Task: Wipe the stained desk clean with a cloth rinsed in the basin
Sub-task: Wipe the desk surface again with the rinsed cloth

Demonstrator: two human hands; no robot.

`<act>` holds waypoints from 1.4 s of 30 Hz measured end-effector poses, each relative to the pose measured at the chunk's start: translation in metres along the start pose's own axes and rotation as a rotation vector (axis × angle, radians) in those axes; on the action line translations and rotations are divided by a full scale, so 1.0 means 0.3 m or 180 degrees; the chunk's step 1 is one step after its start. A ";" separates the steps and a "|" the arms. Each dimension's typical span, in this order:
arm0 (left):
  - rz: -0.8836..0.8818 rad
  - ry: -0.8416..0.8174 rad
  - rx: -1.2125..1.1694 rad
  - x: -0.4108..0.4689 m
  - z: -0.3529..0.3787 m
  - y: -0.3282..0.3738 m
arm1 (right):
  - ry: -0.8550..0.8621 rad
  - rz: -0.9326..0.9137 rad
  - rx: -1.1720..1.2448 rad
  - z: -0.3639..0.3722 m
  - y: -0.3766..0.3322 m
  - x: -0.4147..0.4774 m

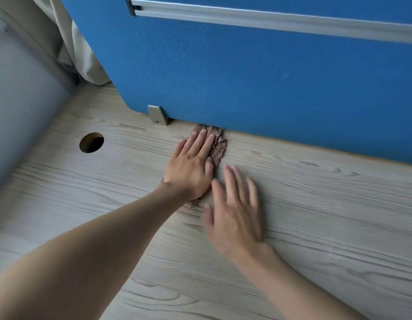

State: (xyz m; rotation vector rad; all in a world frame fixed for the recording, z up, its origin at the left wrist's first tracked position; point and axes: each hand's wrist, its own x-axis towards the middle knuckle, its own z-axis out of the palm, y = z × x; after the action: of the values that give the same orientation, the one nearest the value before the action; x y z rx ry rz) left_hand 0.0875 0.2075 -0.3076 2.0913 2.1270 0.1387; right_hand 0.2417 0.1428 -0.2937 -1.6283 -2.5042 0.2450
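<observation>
There is one cloth (218, 145), two hands, one bench (316, 215), one blue panel (269, 77), one bracket (157, 115), one round hole (91, 142) and one pale rail (269, 19).

The cloth is brownish-pink with a nubby, towel-like surface, and it is crumpled into uneven folds. It lies on the bench with its far edge touching the foot of the panel, just right of the bracket. Most of it is hidden under the left hand (191, 165). Only its right side, its far end and a small scrap by the wrist show.

The left hand lies flat on the cloth, fingers straight and close together, pointing at the panel and pressing down without gripping. The right hand (235, 211) is blurred, with straight fingers spread apart, and it holds nothing. It is over bare bench just beside the left hand, and whether it touches the wood cannot be told.

The bench is pale grey wood grain. A curtain (85, 56) hangs at the far left.
</observation>
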 end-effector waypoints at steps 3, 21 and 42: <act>-0.0174 -0.0011 -0.0042 0.041 -0.014 -0.048 | -0.0107 -0.0182 -0.0072 0.040 -0.072 -0.007; -0.0142 0.0073 0.0069 -0.064 -0.015 -0.081 | -0.0213 -0.0223 -0.0306 0.050 -0.070 -0.014; -0.0233 0.0042 0.0008 -0.113 -0.024 -0.185 | -0.0216 -0.0224 -0.0408 0.050 -0.074 -0.012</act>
State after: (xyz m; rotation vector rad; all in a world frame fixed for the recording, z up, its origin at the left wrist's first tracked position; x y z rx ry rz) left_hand 0.0321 0.1730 -0.3087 2.0159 2.2090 0.1416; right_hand 0.2202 0.1297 -0.3037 -1.5986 -2.6736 0.1364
